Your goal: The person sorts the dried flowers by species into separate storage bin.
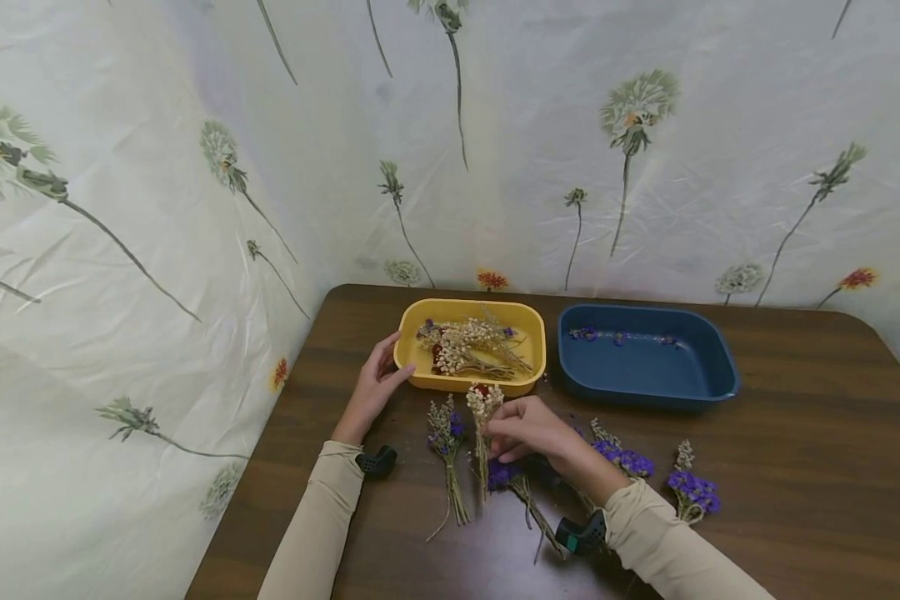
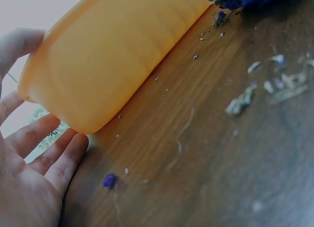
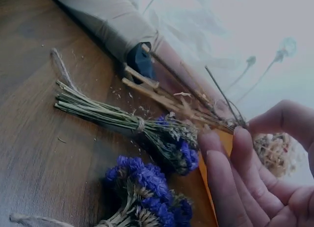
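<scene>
My right hand (image 1: 525, 429) pinches a small dried flower bouquet (image 1: 485, 403) by its stems, between thumb and fingertips. The bouquet has cream blossoms and a dark red bloom, and stands upright just in front of the yellow tray (image 1: 471, 386). In the right wrist view its bare stems (image 3: 171, 97) point back toward the sleeve. At the tray's left front corner rests my left hand (image 1: 378, 383), its thumb at the rim and fairly straight fingers spread along the outside. Inside the tray lie several cream and red dried bouquets (image 1: 468, 346).
A blue tray (image 1: 645, 392) with a few purple petals stands to the right. Tied bunches with purple flowers lie on the table, including one left of my right hand (image 1: 448, 442) and one at the far right (image 1: 692, 492). Loose petals and bits litter the wood.
</scene>
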